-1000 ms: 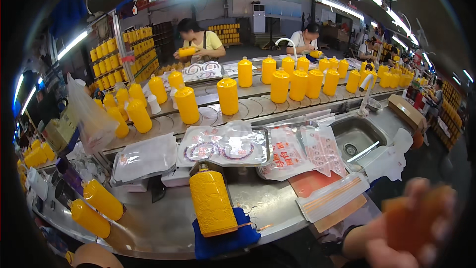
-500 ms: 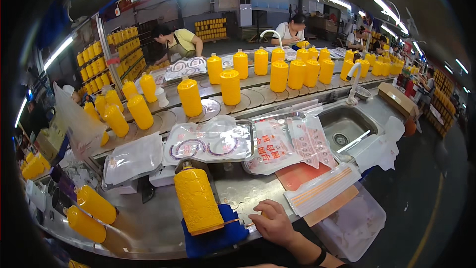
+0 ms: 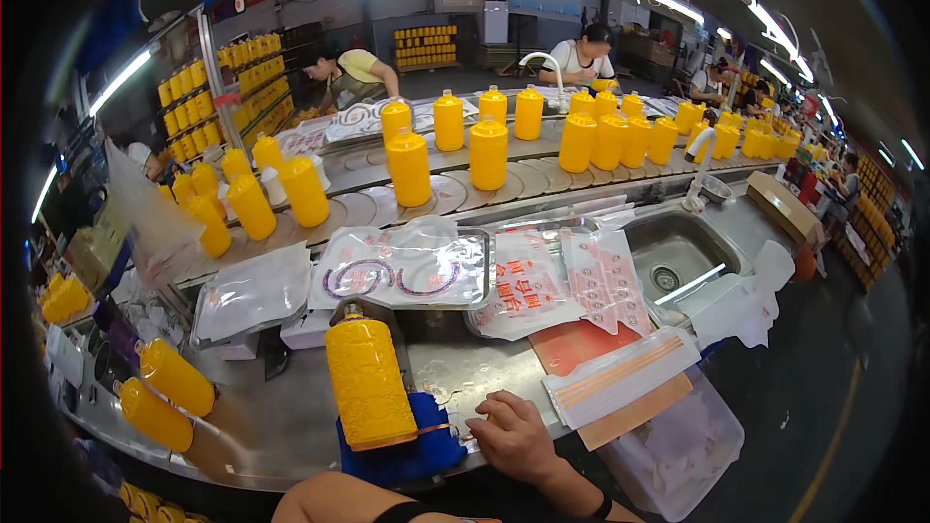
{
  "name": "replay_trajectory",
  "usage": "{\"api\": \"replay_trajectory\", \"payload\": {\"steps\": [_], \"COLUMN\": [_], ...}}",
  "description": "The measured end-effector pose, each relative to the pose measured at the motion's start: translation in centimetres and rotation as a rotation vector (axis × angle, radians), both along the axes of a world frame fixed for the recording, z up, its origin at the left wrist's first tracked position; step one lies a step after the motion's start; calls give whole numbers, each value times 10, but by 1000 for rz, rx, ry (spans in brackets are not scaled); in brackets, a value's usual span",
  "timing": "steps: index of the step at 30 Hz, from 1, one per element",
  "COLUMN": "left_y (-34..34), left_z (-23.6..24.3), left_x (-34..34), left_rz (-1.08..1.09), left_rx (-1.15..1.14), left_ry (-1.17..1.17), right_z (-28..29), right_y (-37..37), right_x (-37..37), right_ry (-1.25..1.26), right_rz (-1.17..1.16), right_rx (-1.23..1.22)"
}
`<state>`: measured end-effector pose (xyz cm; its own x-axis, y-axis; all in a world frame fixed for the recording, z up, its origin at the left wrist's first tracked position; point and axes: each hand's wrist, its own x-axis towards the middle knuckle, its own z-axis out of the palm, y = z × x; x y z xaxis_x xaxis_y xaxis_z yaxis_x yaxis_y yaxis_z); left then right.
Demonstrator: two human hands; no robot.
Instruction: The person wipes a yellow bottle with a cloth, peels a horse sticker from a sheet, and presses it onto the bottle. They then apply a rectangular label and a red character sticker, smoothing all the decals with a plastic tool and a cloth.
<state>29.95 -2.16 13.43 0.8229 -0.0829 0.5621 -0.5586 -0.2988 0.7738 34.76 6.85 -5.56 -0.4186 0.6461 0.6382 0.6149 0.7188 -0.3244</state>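
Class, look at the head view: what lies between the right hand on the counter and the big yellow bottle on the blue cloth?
Head view: right hand, yellow bottle; between them blue cloth and a thin stick-like thing, too small to tell.

**Yellow bottle on blue pad at the counter's near edge**

A tall yellow plastic bottle with an embossed surface and a dark neck (image 3: 369, 378) is stood upright, tilted slightly, on a blue cloth pad (image 3: 407, 450). The pad is laid at the near edge of the steel counter (image 3: 271, 426), with a thin strip (image 3: 441, 428) across it.
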Motion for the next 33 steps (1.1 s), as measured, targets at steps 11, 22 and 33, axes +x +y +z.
{"api": "replay_trajectory", "payload": {"steps": [11,22,33], "left_y": [-15,-26,4], "left_z": [-7,-7,3], "left_x": [23,31,11], "left_rz": [-29,57,-111], "left_rx": [81,-45,196], "left_ry": [115,-34,-15], "right_z": [2,-1,0], "right_y": [1,1,1], "right_x": [1,3,3], "right_ry": [0,-25,-11], "right_rz": [15,34,46], "right_rx": [-29,-21,-46]}}
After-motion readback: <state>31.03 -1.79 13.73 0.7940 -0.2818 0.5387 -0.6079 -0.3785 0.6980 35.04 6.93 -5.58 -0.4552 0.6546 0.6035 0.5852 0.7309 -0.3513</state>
